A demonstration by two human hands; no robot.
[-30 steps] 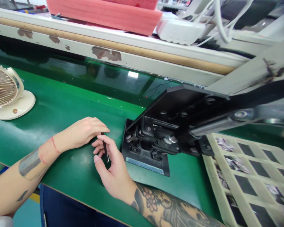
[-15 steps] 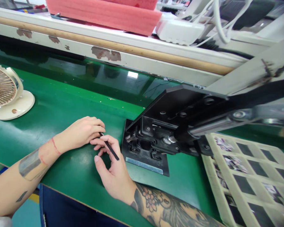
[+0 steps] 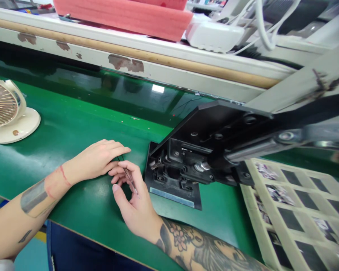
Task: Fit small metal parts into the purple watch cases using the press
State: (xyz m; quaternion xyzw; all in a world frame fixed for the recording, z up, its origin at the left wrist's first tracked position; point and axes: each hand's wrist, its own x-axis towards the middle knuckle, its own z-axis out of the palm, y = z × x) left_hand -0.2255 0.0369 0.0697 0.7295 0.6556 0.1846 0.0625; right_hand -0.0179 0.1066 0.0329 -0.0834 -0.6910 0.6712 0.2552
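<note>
My left hand (image 3: 97, 160) rests palm down on the green mat (image 3: 73, 128), fingers stretched out toward my right hand. My right hand (image 3: 132, 199) lies just beside it, fingers curled around thin tweezers (image 3: 129, 180), which look blurred by motion. The fingertips of both hands touch around the tweezers. A black metal fixture (image 3: 186, 158) stands on the mat just right of my right hand.
A cream tray (image 3: 296, 214) with several dark compartments holding small parts lies at the lower right. A small desk fan (image 3: 8, 113) stands at the left. Behind the mat runs a worn white rail (image 3: 135, 56) with pink foam (image 3: 124, 15) and white cables above.
The tweezers have been turned between the fingers of my right hand, from upright to slanted and back. My left fingers stretched out slightly. Both arms stayed in place.
</note>
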